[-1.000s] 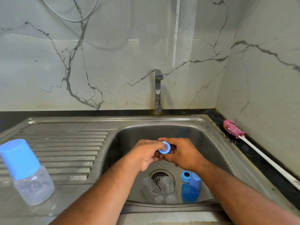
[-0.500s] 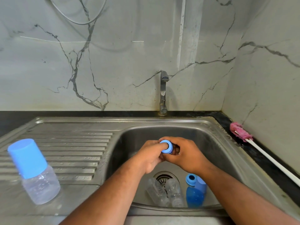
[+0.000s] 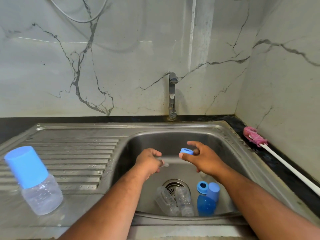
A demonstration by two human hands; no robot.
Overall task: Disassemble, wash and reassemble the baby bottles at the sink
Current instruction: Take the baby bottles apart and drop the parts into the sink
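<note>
Over the steel sink basin (image 3: 230, 153), my right hand (image 3: 206, 161) pinches a blue screw ring (image 3: 187, 151) between thumb and fingers. My left hand (image 3: 149, 161) is a short way to its left, fingers curled round a small clear teat (image 3: 164, 163) that is blurred. On the basin floor near the drain lie two clear bottle bodies (image 3: 174, 201), another blue ring (image 3: 202, 187) and two blue caps (image 3: 210, 196). A whole bottle with a blue cap (image 3: 34, 181) stands on the drainboard at the left.
The faucet (image 3: 172, 96) rises at the back of the sink with no water running. A pink-headed bottle brush with a white handle (image 3: 254, 136) lies on the dark counter strip along the right wall. The ribbed drainboard (image 3: 78, 153) stretches to the left.
My hands were together on the blue ring; now they have parted. The right hand keeps the ring, and the left has drawn away to the left with the clear teat.
</note>
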